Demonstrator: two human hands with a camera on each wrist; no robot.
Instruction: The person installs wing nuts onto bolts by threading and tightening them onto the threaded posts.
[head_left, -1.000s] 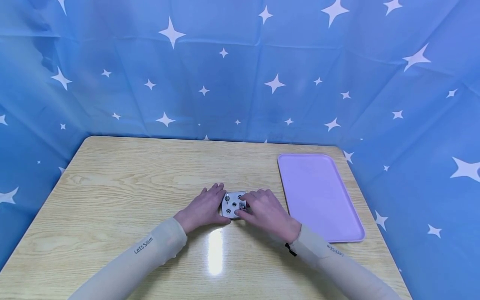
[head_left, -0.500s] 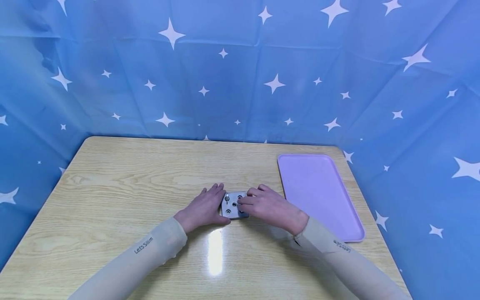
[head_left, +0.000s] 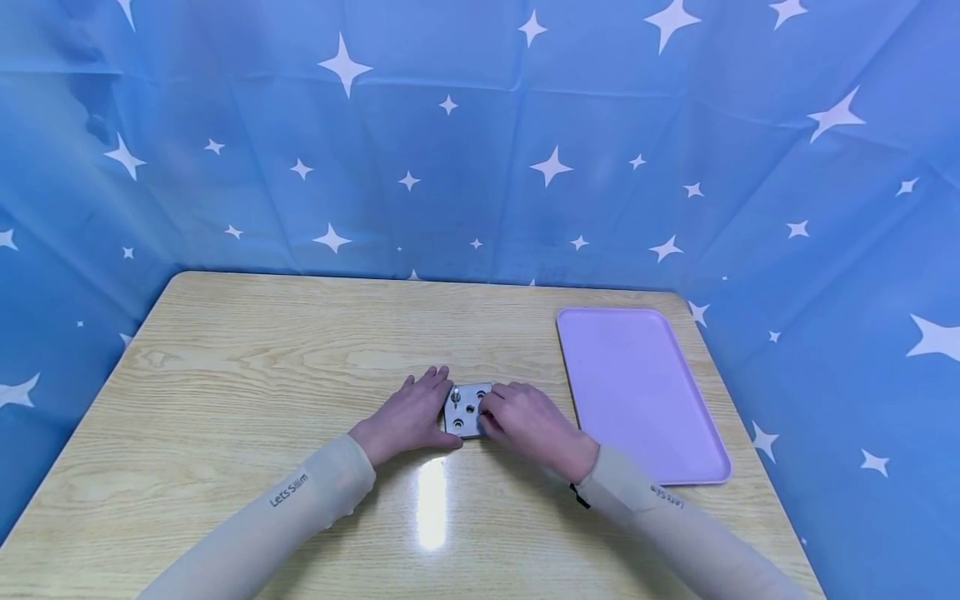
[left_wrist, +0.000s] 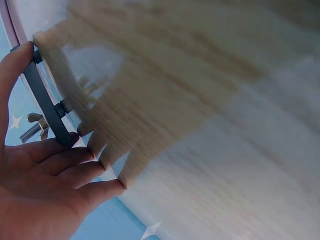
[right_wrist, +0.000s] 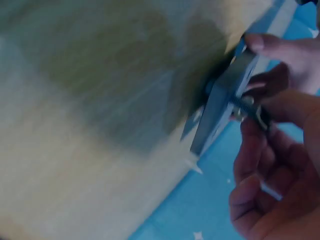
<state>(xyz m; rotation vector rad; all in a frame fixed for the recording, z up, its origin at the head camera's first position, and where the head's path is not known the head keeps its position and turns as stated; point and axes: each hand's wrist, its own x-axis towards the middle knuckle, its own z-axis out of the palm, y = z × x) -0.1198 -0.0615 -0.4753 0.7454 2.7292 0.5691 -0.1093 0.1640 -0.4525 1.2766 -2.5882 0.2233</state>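
Observation:
A square metal plate (head_left: 470, 409) with several holes stands raised off the table on short feet, which show in the left wrist view. My left hand (head_left: 411, 417) holds its left side, thumb at the near edge and index finger at the far one. A threaded bolt with a wing nut (left_wrist: 38, 126) sticks up from the plate's far left corner. At the right side, my right hand (head_left: 531, 423) pinches a dark wing nut (right_wrist: 263, 118) between thumb and index finger, on a second threaded bolt (right_wrist: 242, 104). In the head view my fingers hide that nut.
A purple tray (head_left: 637, 392) lies on the wooden table (head_left: 300, 333), to the right of my right hand. Behind the table and along its sides hangs a blue cloth (head_left: 480, 133) with white stars.
My right hand drew its fingers up and turned at the wrist half a second ago, then turned back onto the nut. The left hand and the plate have stayed in place.

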